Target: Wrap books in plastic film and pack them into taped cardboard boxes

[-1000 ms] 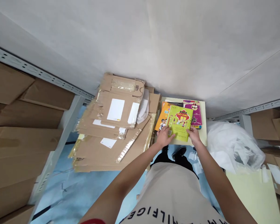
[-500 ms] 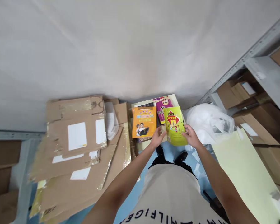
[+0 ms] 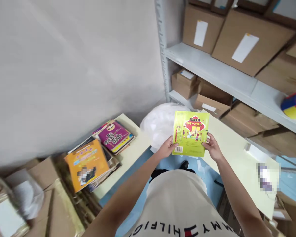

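Note:
A thin yellow-green book [image 3: 189, 133] with a red diamond picture and a barcode is held up in front of my body. My left hand [image 3: 165, 147] pinches its lower left edge, thumb on the cover. On the opposite edge, my right hand [image 3: 213, 146] grips it, with the thumb over the front and the fingers behind. To the left, an orange book [image 3: 88, 156] tops a stack on a pale table. Just beyond it lies a purple book [image 3: 114, 133], also on top of a pile.
A pale yellow tabletop [image 3: 234, 158] extends on the right. White plastic bag material [image 3: 156, 123] bulges behind the book. Grey shelving [image 3: 207, 67] holds cardboard boxes [image 3: 251, 42]. Flattened cardboard [image 3: 61, 204] lies at the lower left; a red, blue and yellow object [image 3: 294, 104] sits on a shelf.
The view has swung right toward the shelving. The green book has moved along with both hands, away from the stacks, and my left hand now grips its edge.

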The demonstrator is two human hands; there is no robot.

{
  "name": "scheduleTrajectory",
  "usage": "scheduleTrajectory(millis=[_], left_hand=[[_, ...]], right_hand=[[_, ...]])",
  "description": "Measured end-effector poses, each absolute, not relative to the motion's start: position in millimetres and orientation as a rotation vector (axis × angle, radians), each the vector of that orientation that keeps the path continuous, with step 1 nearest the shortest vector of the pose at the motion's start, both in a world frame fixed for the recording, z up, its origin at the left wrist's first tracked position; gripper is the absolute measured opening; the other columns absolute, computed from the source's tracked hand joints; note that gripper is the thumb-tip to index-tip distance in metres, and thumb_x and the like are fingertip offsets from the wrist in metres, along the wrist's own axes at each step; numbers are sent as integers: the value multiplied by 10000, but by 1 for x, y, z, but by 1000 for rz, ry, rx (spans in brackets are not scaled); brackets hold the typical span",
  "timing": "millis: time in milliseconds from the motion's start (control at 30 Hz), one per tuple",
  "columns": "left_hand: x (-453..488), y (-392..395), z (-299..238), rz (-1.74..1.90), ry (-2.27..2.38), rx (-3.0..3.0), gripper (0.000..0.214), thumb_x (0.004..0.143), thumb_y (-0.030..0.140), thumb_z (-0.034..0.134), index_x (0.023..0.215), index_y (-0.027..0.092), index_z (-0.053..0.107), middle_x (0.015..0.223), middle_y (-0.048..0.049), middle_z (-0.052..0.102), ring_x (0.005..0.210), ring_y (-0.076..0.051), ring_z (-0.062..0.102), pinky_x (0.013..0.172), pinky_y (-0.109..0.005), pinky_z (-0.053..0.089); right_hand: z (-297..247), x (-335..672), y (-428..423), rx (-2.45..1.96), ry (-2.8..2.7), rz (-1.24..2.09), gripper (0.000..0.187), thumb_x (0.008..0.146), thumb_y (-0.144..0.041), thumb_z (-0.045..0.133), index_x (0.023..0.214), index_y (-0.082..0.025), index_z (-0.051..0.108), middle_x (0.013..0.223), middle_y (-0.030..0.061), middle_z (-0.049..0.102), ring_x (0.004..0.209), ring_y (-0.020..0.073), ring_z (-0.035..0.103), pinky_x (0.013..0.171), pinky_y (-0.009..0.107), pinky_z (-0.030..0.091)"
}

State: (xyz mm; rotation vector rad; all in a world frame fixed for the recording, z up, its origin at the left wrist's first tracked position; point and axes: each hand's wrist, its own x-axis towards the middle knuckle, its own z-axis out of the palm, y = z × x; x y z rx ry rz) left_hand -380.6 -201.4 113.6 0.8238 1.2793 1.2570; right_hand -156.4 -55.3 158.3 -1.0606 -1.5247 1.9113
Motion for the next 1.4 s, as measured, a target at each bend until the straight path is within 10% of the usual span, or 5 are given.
scheduleTrajectory(millis=[367,700,1300,1400], left_hand=[[-325,-102,110,856,1159,891,591,806,574,661,1234,177,572,1195,-119,715,1033,-272,702,864,-398,572],[-347,-61,100,817,976,829,859,679,545,807,1394,170,514,1141,-118,734,930,-253,714,801,-343,545],[-414,-45,96,1003,877,739,843,644,838,622,1111,147,744,1258,-170,684,1235,-357,597,1062,-452,459],[-416,-39,106,1076,1045,969,787,598,672,795,1176,144,710,1264,-146,686,1213,-341,616,1067,-421,464]], right_hand=[[177,-55,47,-1186,-1325,1614,763,744,-437,695,1452,-371,417,918,-44,720,608,117,656,521,235,547],[209,-59,81,-946,-2028,1100,173,829,-278,668,987,-301,735,1149,50,702,1092,221,656,858,379,576],[264,-142,108,-1140,-2326,617,198,892,-279,575,954,-257,761,993,33,782,905,251,736,840,380,559],[277,-154,115,-1157,-2393,579,188,872,-254,590,938,-247,765,981,34,778,876,245,728,812,366,548]])
